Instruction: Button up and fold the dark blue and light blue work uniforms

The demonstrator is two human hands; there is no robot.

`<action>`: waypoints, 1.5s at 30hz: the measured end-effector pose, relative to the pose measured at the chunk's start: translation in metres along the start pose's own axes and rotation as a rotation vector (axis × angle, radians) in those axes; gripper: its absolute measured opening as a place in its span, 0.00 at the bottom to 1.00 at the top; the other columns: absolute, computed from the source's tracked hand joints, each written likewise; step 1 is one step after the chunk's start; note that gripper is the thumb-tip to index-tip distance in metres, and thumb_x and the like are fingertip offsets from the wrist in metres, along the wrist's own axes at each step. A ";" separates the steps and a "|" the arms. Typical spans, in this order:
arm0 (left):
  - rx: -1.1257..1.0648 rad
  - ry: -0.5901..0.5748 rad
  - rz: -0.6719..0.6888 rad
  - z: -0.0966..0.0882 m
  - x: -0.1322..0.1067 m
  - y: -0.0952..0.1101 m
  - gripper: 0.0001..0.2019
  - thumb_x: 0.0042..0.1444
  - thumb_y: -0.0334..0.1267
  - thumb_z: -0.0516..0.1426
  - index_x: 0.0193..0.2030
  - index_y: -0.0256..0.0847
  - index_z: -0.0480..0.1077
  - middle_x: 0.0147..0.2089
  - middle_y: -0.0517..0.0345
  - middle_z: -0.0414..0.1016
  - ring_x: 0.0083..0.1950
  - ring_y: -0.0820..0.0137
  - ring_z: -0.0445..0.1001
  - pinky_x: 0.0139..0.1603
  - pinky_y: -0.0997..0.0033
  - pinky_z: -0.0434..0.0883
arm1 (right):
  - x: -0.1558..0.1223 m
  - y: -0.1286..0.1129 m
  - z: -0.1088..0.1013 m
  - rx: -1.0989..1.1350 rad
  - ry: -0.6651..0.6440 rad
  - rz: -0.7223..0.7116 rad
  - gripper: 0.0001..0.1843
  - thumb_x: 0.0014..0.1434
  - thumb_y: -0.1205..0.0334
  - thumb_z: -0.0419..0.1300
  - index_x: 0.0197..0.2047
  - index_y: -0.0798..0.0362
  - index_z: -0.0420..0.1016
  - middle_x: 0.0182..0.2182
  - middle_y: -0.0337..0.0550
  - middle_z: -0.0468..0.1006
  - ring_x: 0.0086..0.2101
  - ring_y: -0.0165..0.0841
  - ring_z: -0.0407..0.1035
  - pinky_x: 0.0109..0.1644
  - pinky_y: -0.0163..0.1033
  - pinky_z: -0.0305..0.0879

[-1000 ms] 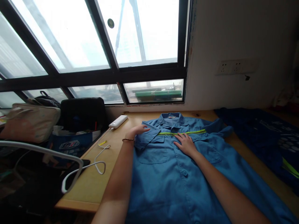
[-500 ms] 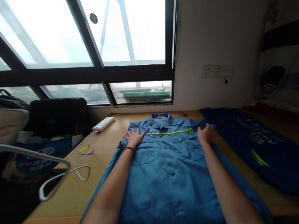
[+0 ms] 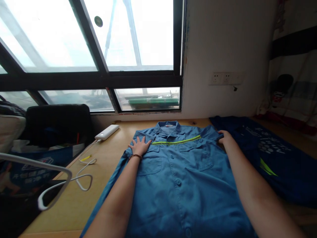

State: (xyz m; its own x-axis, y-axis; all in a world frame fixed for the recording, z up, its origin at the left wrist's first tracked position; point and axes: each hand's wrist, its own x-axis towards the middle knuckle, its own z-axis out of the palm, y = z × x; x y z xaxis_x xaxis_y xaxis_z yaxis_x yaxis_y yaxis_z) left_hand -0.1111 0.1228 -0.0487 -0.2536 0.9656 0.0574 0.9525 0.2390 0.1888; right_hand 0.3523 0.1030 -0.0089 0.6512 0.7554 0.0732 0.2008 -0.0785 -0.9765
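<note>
A blue button-up work shirt (image 3: 170,185) lies front side up, its collar toward the wall and a yellow-green reflective stripe across the chest. My left hand (image 3: 140,146) rests flat with fingers spread on the chest at the left, beside the stripe's end and above a pocket. At the right edge my right hand (image 3: 225,136) is closed on the shirt near its shoulder and sleeve, thumb and fingers pinching the cloth. The lower hem runs out of view at the bottom.
The wooden table (image 3: 106,162) carries a white power bank (image 3: 107,132) with a looping white cable (image 3: 85,181). A dark blue printed garment (image 3: 269,152) lies at the right. Behind are a window and a wall socket (image 3: 226,78). A black chair back (image 3: 58,124) stands at left.
My right hand has moved outward to the right, drawing the shirt's shoulder and sleeve cloth with it. My left hand stays spread on the chest. The view has shifted slightly.
</note>
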 end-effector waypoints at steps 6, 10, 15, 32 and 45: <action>-0.019 -0.008 0.004 0.002 0.004 -0.002 0.39 0.47 0.66 0.36 0.62 0.50 0.51 0.66 0.46 0.42 0.63 0.40 0.39 0.52 0.36 0.45 | -0.019 -0.031 -0.012 0.135 -0.361 -0.104 0.19 0.50 0.65 0.46 0.40 0.61 0.73 0.31 0.47 0.75 0.33 0.34 0.70 0.39 0.40 0.66; -0.023 0.006 0.009 0.003 0.003 -0.004 0.39 0.46 0.67 0.35 0.62 0.50 0.51 0.66 0.46 0.43 0.63 0.40 0.39 0.52 0.36 0.45 | -0.039 -0.053 -0.009 -0.343 -0.917 -0.186 0.14 0.46 0.58 0.57 0.29 0.60 0.78 0.26 0.46 0.76 0.32 0.36 0.70 0.38 0.36 0.64; -0.020 0.012 0.007 0.001 0.001 -0.003 0.38 0.48 0.65 0.36 0.61 0.49 0.52 0.66 0.46 0.43 0.63 0.40 0.39 0.52 0.36 0.45 | -0.042 -0.055 0.021 -0.839 -0.700 -0.420 0.20 0.50 0.49 0.56 0.29 0.58 0.78 0.27 0.48 0.77 0.33 0.38 0.70 0.38 0.36 0.63; -0.033 0.013 0.006 0.006 0.005 -0.007 0.39 0.46 0.66 0.36 0.62 0.49 0.51 0.66 0.46 0.42 0.63 0.39 0.38 0.53 0.35 0.43 | -0.089 0.020 0.101 -1.108 -0.500 -0.443 0.35 0.54 0.34 0.34 0.61 0.38 0.48 0.62 0.43 0.44 0.58 0.56 0.37 0.51 0.71 0.32; 0.018 0.031 0.053 0.011 0.016 -0.008 0.40 0.47 0.66 0.36 0.62 0.46 0.51 0.65 0.43 0.43 0.63 0.40 0.40 0.55 0.36 0.38 | -0.107 0.043 0.095 -1.181 -0.454 -0.503 0.29 0.59 0.44 0.31 0.63 0.39 0.43 0.63 0.35 0.43 0.59 0.49 0.34 0.57 0.63 0.30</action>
State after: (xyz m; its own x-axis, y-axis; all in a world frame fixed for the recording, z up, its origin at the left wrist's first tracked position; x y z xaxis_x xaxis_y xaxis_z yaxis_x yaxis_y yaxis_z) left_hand -0.1208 0.1371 -0.0597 -0.2077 0.9734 0.0970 0.9675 0.1899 0.1669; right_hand 0.2215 0.0807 -0.0775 0.0724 0.9949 0.0702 0.9934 -0.0657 -0.0937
